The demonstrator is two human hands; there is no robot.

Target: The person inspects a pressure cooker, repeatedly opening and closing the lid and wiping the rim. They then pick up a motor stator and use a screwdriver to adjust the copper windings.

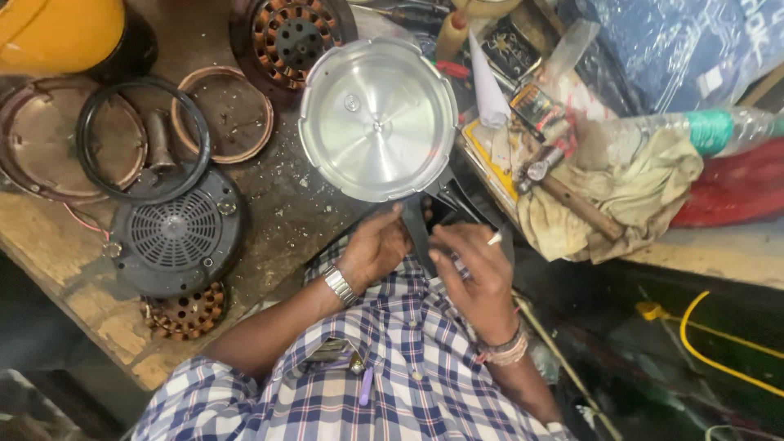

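A shiny metal pressure cooker lid [377,118] lies over the edge of a worn wooden workbench [82,269], its black handle [445,208] pointing toward me. My left hand [374,245] grips the black handle from the left side; a metal watch sits on that wrist. My right hand [478,273] rests on the handle from the right, fingers curled, with a small white thing between two fingers. Threads are tied round the right wrist.
A black round grille [175,233], a black rubber ring [143,139], a copper-wound motor core [290,37] and rusty round plates [233,114] lie on the bench. At right are a dirty cloth [629,196], a wooden-handled tool [576,204] and a plastic bottle [719,131]. A yellow cable [710,343] lies below.
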